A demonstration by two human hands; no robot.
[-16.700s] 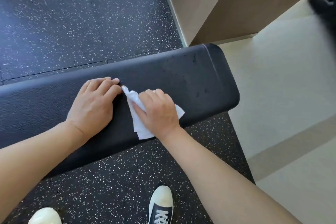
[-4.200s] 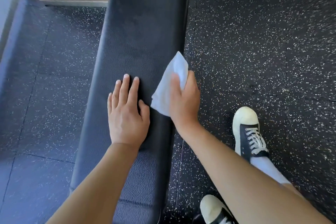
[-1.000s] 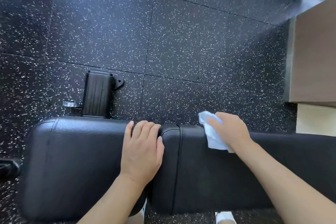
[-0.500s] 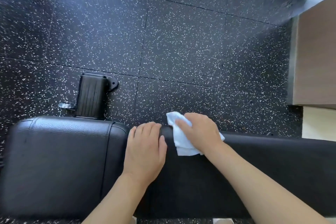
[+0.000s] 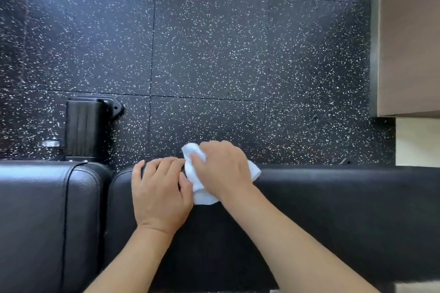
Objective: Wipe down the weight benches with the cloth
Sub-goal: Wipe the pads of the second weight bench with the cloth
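Along the far edge of the black padded vinyl bench (image 5: 333, 209), the right hand (image 5: 221, 169) had slid the crumpled white cloth (image 5: 202, 194) left until it met the flat, bracing left hand (image 5: 159, 194); that stretch looked nearly wiped.

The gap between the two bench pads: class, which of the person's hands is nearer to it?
Left. The left hand rests on the long pad just right of the gap; the right hand, gripping the cloth, lies farther right, beyond it.
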